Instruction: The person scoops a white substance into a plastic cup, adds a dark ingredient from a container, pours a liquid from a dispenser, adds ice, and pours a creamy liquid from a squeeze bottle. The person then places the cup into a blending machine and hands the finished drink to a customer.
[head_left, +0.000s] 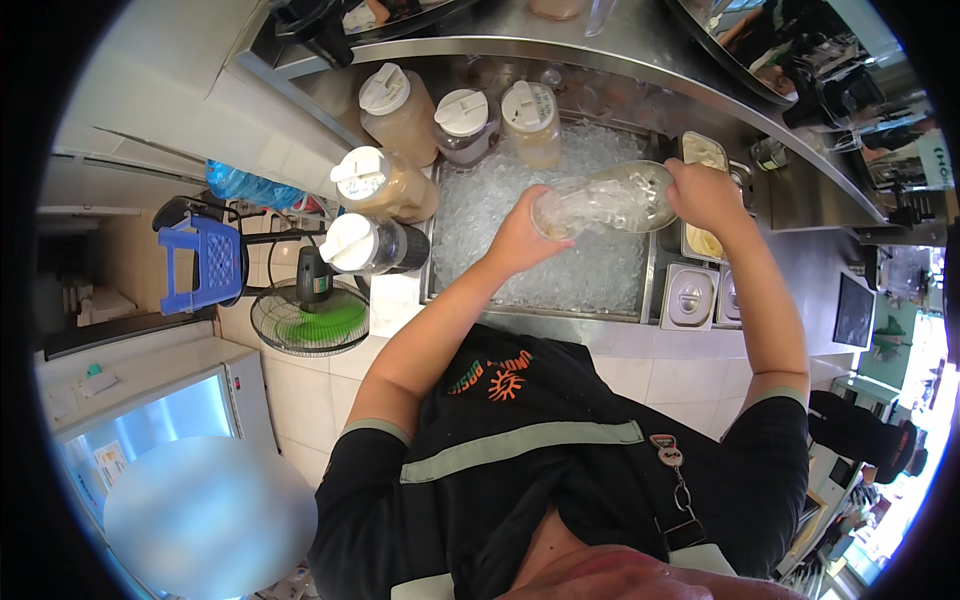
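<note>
My left hand (519, 234) is wrapped around a clear cup (553, 229), tilted over the ice well. In my right hand (703, 195) is a see-through ice scoop (661, 178) loaded with ice cubes. Its front end meets the mouth of the cup, and ice spans the two. Below both hands, crushed or cubed ice (480, 277) fills a steel-rimmed well. How much ice lies inside the cup is hard to tell.
White-lidded jugs (384, 184) line the well's left and back. On the right sit steel food pans (688, 296), one with a lid, and pans of pale yellow contents (703, 241). A raised steel shelf (600, 64) runs behind. A fan (311, 319) and blue stool (202, 262) stand left.
</note>
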